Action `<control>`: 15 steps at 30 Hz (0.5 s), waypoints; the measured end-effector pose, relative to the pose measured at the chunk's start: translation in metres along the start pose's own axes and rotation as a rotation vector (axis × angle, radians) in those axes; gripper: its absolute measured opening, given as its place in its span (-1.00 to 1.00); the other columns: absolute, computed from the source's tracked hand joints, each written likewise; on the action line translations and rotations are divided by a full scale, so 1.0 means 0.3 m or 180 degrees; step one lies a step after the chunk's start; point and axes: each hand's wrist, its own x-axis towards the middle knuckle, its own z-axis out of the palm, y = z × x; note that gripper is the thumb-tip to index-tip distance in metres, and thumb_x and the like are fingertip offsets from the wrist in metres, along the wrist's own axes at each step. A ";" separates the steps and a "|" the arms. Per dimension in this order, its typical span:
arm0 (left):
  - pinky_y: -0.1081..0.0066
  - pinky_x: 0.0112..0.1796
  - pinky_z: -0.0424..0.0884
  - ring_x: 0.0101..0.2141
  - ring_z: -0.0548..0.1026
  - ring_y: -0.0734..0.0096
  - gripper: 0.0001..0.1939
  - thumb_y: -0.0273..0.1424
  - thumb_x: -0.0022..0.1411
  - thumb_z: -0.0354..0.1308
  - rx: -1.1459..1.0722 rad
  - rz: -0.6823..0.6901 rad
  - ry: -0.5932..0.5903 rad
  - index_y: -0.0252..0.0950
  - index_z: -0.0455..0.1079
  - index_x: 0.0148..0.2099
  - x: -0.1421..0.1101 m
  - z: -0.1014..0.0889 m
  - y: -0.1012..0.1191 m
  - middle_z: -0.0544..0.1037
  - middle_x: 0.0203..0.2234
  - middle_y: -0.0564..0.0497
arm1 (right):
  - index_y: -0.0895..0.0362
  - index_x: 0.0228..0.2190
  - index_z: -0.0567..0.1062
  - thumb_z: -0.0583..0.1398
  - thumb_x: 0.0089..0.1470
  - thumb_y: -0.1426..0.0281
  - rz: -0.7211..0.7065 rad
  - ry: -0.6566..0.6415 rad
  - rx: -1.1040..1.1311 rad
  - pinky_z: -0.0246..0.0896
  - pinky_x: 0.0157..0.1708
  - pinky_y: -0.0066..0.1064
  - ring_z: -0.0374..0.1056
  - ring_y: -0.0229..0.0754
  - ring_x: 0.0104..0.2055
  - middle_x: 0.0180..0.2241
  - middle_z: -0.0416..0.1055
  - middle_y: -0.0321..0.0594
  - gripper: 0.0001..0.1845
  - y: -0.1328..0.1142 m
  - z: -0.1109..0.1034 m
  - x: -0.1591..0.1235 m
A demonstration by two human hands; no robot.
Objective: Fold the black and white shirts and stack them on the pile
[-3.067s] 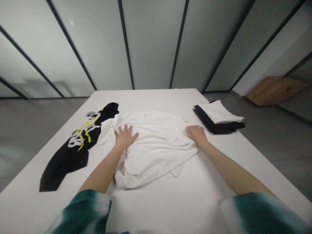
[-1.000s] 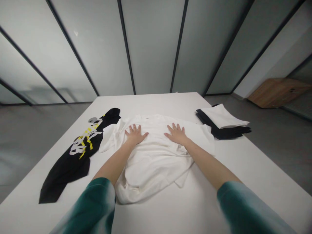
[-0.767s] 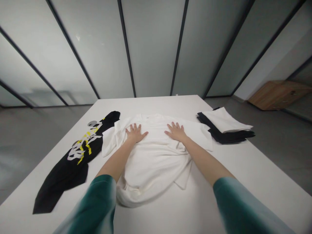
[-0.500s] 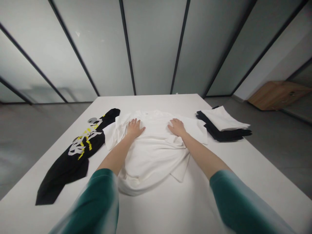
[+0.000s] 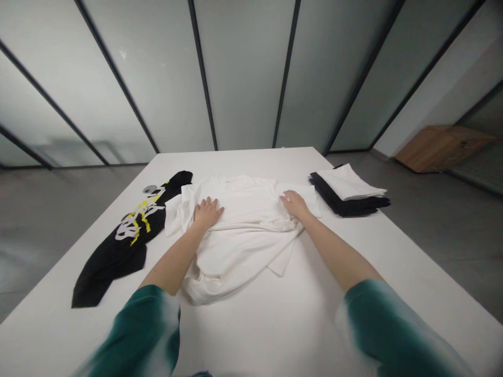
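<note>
A rumpled white T-shirt [image 5: 243, 230] lies spread in the middle of the white table [image 5: 275, 324]. My left hand [image 5: 207, 211] rests flat on the shirt's left shoulder area, fingers stretched out. My right hand [image 5: 295, 203] lies on the shirt's right side near the sleeve, fingers extended and pressing the cloth. Both hands hold nothing. The shirt's lower part is bunched toward me.
A black garment with white and yellow print [image 5: 126, 230] lies stretched out on the table's left. A stack of folded clothes, white on black [image 5: 348, 191], sits at the right. Frosted glass panels stand behind the table; a wooden box [image 5: 440, 146] is on the floor far right.
Both hands have slid apart across the shirt, the left a little leftward and the right toward the right sleeve. The shirt's upper part looks flatter.
</note>
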 end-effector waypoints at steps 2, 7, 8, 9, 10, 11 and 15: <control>0.01 0.22 0.15 0.31 0.17 -0.02 -0.41 -0.15 0.38 -0.09 -0.0016 0.0114 0.0127 -0.30 0.19 0.35 -0.019 -0.007 0.022 0.20 0.34 -0.26 | 0.26 0.13 0.41 -0.04 0.26 0.34 0.0405 0.0459 -0.0008 0.15 0.13 -0.14 0.25 0.07 0.18 0.15 0.34 0.13 -0.49 0.060 -0.038 0.003; 0.09 0.25 0.13 0.31 0.19 0.05 -0.41 -0.14 0.37 -0.07 -0.0284 0.0269 0.0144 -0.32 0.23 0.33 -0.070 0.014 0.059 0.22 0.33 -0.24 | 0.40 0.06 0.44 0.08 0.18 0.23 0.1431 0.0396 -0.0339 0.22 0.02 -0.05 0.27 0.22 0.11 0.09 0.31 0.31 -0.44 0.171 -0.088 -0.020; 0.09 0.27 0.11 0.32 0.16 0.05 -0.40 -0.13 0.39 -0.10 -0.0330 0.0278 0.0123 -0.34 0.21 0.34 -0.077 0.021 0.059 0.20 0.34 -0.25 | 0.41 0.05 0.44 0.10 0.18 0.18 0.1517 0.0291 -0.0369 0.23 0.02 -0.04 0.26 0.23 0.12 0.10 0.29 0.33 -0.41 0.183 -0.088 -0.025; 0.08 0.28 0.08 0.34 0.12 0.04 -0.37 -0.11 0.39 -0.11 -0.0369 0.0299 0.0092 -0.35 0.19 0.35 -0.083 0.028 0.058 0.16 0.36 -0.25 | 0.41 0.04 0.44 0.12 0.17 0.13 0.1576 0.0217 -0.0376 0.23 0.03 -0.04 0.26 0.23 0.13 0.11 0.28 0.34 -0.37 0.193 -0.086 -0.029; 0.05 0.28 0.05 0.35 0.09 0.01 -0.33 -0.05 0.38 -0.10 -0.0401 0.0338 0.0052 -0.36 0.17 0.37 -0.086 0.033 0.055 0.13 0.37 -0.26 | 0.40 0.05 0.44 0.13 0.16 0.09 0.1619 0.0174 -0.0367 0.24 0.03 -0.04 0.26 0.24 0.14 0.11 0.28 0.34 -0.34 0.200 -0.084 -0.031; 0.02 0.29 0.03 0.36 0.05 -0.04 -0.27 0.02 0.35 -0.07 -0.0433 0.0398 0.0010 -0.36 0.15 0.38 -0.088 0.038 0.052 0.09 0.38 -0.27 | 0.40 0.05 0.44 0.13 0.15 0.06 0.1664 0.0148 -0.0344 0.25 0.02 -0.04 0.26 0.24 0.14 0.11 0.27 0.35 -0.31 0.206 -0.082 -0.032; -0.03 0.31 -0.05 0.37 0.00 -0.10 -0.02 0.25 0.12 0.07 -0.0628 0.0782 0.0020 -0.29 0.13 0.39 -0.091 0.049 0.041 0.06 0.39 -0.25 | 0.39 0.06 0.42 0.17 0.13 0.09 0.1795 0.0051 -0.0255 0.27 0.02 -0.04 0.31 0.24 0.12 0.07 0.32 0.35 -0.33 0.227 -0.075 -0.019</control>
